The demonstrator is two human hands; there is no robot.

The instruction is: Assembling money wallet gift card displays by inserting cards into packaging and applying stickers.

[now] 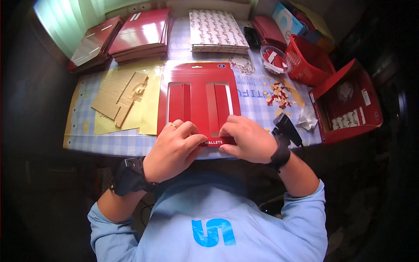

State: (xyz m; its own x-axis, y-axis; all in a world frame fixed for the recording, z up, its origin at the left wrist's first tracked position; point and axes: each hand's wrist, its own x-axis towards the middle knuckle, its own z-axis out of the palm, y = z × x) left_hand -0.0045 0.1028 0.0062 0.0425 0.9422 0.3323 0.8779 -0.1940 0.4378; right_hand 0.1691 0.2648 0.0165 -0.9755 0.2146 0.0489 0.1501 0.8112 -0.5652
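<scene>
1. While the red windowed carton (198, 105) is laid flat on the tabletop (109, 142), its near end is touched by the left hand (176, 142) and right hand (252, 139).
2. Fingers of both hands are curled there; whether clamped together can't be told.
3. Brown cardboard (114, 92) is placed to the left, on a yellow sheet (149, 105).

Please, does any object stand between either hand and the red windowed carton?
Nothing visible does. The left hand and right hand are both at the near edge of the red windowed carton; the brown cardboard lies to its left, apart from both hands.
</scene>
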